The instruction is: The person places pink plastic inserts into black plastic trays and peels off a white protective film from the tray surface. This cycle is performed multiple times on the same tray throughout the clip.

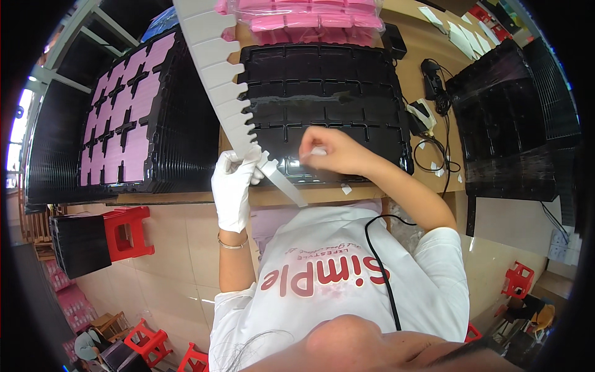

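My left hand [234, 186], in a white glove, grips the lower end of a long white strip of notched labels [217, 68] that rises toward the top of the picture. My bare right hand [328, 152] pinches a small white label piece [317, 150] just above the near edge of a black compartment tray [322, 93]. The tray lies on the wooden bench right in front of me. A narrow white tail of the strip [286, 185] hangs down between my two hands.
A stack of black trays filled with pink pieces [127, 111] stands at the left. Bagged pink pieces [304, 18] lie beyond the middle tray. More black trays [514, 118] are stacked at the right, with black cables [437, 87] beside them. Red stools [127, 232] stand on the floor.
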Action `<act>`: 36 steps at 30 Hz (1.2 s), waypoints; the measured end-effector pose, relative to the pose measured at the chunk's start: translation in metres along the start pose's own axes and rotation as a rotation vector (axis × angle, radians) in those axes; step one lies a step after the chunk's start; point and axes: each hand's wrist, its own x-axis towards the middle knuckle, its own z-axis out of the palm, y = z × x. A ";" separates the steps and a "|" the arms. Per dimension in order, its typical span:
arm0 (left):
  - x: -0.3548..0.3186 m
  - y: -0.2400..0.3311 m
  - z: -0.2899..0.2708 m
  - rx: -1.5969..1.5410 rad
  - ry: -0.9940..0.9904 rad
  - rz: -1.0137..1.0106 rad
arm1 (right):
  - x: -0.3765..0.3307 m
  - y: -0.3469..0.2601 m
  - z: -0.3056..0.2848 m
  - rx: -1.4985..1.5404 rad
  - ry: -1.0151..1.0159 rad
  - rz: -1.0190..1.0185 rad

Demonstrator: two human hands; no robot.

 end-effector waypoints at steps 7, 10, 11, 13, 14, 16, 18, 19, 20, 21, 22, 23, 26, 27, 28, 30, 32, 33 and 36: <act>-0.016 0.002 0.035 -0.075 -0.093 -0.014 | -0.037 -0.007 0.023 0.633 0.230 0.108; -0.019 0.007 0.052 -0.063 -0.162 -0.054 | -0.046 -0.007 0.039 0.160 0.440 -0.002; -0.019 0.010 0.055 -0.035 -0.186 -0.073 | -0.050 -0.007 0.040 0.015 0.504 -0.087; -0.020 0.014 0.061 -0.035 -0.218 -0.070 | -0.059 -0.005 0.035 -0.292 0.616 -0.265; -0.019 0.013 0.063 -0.038 -0.229 -0.079 | -0.064 -0.003 0.030 -0.390 0.621 -0.385; -0.016 0.009 0.068 -0.047 -0.256 -0.101 | -0.073 0.002 0.021 -0.591 0.624 -0.619; -0.016 0.008 0.076 -0.009 -0.259 -0.107 | -0.086 -0.001 0.011 -0.559 0.603 -0.581; -0.016 0.006 0.078 -0.014 -0.266 -0.099 | -0.096 -0.010 0.003 -0.504 0.588 -0.505; -0.015 0.005 0.079 -0.020 -0.272 -0.091 | -0.106 -0.017 -0.006 -0.448 0.573 -0.429; -0.014 0.007 0.082 0.010 -0.258 -0.096 | -0.115 -0.022 -0.019 -0.431 0.593 -0.264; -0.012 0.005 0.082 0.017 -0.263 -0.091 | -0.120 -0.023 -0.037 -0.409 0.602 -0.100; -0.010 0.002 0.080 0.024 -0.267 -0.087 | -0.123 -0.019 -0.055 -0.392 0.588 0.016; -0.010 -0.001 0.086 0.053 -0.269 -0.109 | -0.124 0.004 -0.090 -0.747 0.541 0.179; -0.009 -0.002 0.086 0.059 -0.273 -0.118 | -0.123 0.008 -0.091 -0.766 0.556 0.148; -0.009 -0.002 0.086 0.064 -0.277 -0.126 | -0.121 0.012 -0.090 -0.785 0.570 0.116; -0.007 -0.009 0.083 0.022 -0.273 -0.112 | -0.119 0.014 -0.091 -0.787 0.594 0.099; -0.006 -0.011 0.082 0.008 -0.269 -0.112 | -0.118 0.015 -0.091 -0.753 0.615 0.130; -0.006 -0.011 0.081 0.013 -0.268 -0.117 | -0.117 0.017 -0.091 -0.782 0.640 0.109; -0.006 -0.007 0.081 0.011 -0.272 -0.132 | -0.116 0.020 -0.090 -0.808 0.663 0.080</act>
